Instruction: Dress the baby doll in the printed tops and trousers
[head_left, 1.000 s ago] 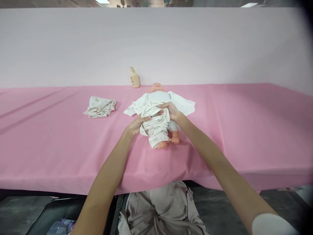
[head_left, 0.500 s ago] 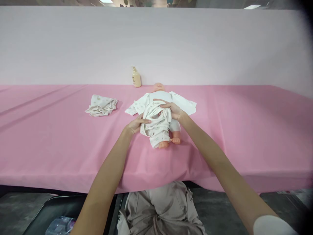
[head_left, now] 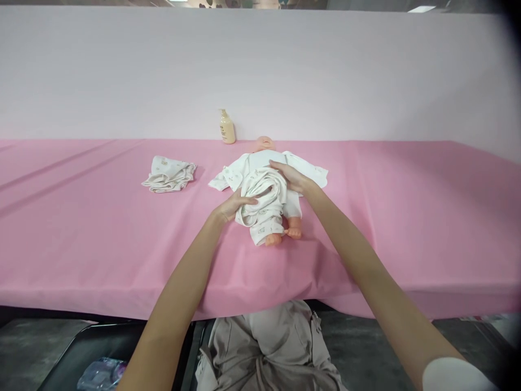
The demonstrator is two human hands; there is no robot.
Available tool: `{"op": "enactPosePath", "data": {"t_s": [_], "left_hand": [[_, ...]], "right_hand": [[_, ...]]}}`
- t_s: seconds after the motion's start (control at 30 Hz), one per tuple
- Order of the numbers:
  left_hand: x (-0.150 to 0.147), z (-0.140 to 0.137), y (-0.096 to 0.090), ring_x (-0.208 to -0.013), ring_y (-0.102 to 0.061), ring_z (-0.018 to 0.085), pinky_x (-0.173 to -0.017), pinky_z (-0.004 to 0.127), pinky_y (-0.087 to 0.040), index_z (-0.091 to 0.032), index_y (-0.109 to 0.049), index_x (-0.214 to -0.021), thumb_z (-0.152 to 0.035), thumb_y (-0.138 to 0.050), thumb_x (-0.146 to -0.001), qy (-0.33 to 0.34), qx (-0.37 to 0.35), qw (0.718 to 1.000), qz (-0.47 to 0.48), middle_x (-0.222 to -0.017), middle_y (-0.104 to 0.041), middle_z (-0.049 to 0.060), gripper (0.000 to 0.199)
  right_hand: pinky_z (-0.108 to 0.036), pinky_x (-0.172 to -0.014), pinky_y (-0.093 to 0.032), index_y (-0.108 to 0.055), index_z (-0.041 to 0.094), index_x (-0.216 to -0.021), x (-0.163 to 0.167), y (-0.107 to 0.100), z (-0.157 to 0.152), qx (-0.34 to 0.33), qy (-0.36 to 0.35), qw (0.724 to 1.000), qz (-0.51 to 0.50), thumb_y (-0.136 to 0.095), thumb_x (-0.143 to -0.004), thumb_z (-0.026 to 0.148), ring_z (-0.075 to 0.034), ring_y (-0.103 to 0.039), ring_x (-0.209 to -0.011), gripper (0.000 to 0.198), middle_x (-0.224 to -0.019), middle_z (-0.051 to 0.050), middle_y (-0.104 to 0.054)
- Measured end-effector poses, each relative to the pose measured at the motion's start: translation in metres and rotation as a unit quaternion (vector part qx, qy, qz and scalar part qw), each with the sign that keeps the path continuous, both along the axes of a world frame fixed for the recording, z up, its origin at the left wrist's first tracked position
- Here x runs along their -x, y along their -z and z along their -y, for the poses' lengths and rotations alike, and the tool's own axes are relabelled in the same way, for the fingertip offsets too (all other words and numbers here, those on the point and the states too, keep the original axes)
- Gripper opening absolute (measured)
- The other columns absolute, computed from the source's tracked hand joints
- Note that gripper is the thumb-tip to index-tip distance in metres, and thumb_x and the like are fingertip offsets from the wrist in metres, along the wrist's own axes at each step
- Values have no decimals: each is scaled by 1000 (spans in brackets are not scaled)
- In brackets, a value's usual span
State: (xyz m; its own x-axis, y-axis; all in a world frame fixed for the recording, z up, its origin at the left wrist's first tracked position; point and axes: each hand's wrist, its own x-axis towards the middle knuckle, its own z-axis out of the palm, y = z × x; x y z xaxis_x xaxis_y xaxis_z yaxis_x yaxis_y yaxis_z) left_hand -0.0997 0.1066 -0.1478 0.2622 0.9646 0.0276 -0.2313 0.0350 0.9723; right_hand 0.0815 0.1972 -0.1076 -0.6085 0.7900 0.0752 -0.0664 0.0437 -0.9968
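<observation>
A baby doll (head_left: 266,143) lies on its back on the pink cover, feet toward me, in a white top (head_left: 262,159) with its sleeves spread sideways. White printed baby pants (head_left: 264,203) are bunched over its belly and around the leg on the left, whose foot pokes out of the cuff. The other foot (head_left: 293,228) is bare. My left hand (head_left: 234,206) is closed on the left side of the bunched pants, thumb on top. At their upper right edge, my right hand (head_left: 291,178) lies with fingers stretched out over the doll's belly; its thumb is hidden.
A folded printed cloth (head_left: 170,175) lies to the left on the pink-covered table (head_left: 101,239). A pump bottle (head_left: 227,127) stands at the back against the white panel (head_left: 325,76). Below at left, a black chair (head_left: 93,339) holds a clear plastic item (head_left: 101,373).
My right hand has eased off the pants' upper edge and shifted slightly right, its fingers now straighter. My left hand keeps its hold, and the doll lies as before.
</observation>
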Motion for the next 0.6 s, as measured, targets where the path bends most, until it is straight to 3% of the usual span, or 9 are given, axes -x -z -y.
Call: {"op": "enactPosePath", "data": {"t_s": [0.07,0.1,0.17,0.27,0.33,0.4,0.47,0.6], "left_hand": [[-2,1,3,-85,-66,24,-74,31,-54,-15,-64,-96,-9,-79,-54,-3,-9,1000,-20,-90,-69,6,45],[-2,1,5,-80,-65,21,-71,29,-53,-15,-64,-91,-9,-80,-53,-1,-15,1000,-28,-85,-68,4,42],[-3,0,7,-72,-63,18,-67,27,-52,-15,-62,-81,-10,-81,-53,8,-30,999,-39,-76,-64,1,33],[-3,-1,8,-73,-63,18,-72,31,-52,-14,-62,-78,-13,-82,-52,20,-48,998,-46,-74,-62,1,33],[-3,-2,8,-85,-65,23,-81,37,-51,-13,-64,-92,-14,-83,-52,20,-45,998,-38,-84,-66,4,44],[-4,-3,10,-99,-63,28,-90,42,-49,-15,-62,-107,-16,-84,-54,11,-39,999,-20,-99,-68,8,58],[-4,-5,13,-107,-61,29,-94,43,-47,-15,-61,-113,-21,-83,-58,-5,-32,999,-5,-107,-67,10,60],[-3,-13,20,-101,-64,28,-90,41,-50,-14,-63,-110,-31,-81,-64,-52,-14,999,-3,-100,-70,11,53]], "right_hand": [[-40,-86,-47,-65,14,-90,-11,1,-12,-128,121,978,112,-44,-91,32,-22,-60,-77,28,-75,-7,-65],[-41,-87,-46,-65,14,-94,-17,2,-18,-204,184,945,177,-41,-91,26,-23,-60,-80,26,-78,-7,-65],[-43,-89,-43,-63,13,-105,-28,8,-26,-341,257,847,315,-38,-88,13,-26,-59,-92,30,-90,-12,-65],[-46,-90,-42,-57,10,-119,-38,20,-31,-431,239,707,507,-38,-83,3,-33,-52,-109,42,-114,-21,-60],[-49,-91,-42,-50,6,-129,-39,31,-31,-424,215,654,589,-37,-84,4,-36,-47,-119,47,-127,-25,-51],[-54,-95,-39,-36,6,-141,-38,39,-32,-429,203,626,619,-33,-88,8,-39,-37,-129,53,-140,-27,-39],[-57,-101,-32,-21,9,-149,-37,42,-34,-479,189,609,603,-29,-93,14,-38,-27,-137,57,-149,-25,-28],[-55,-108,-22,-23,17,-149,-42,36,-37,-596,112,602,519,-33,-96,27,-35,-23,-140,56,-152,-20,-25]]}}
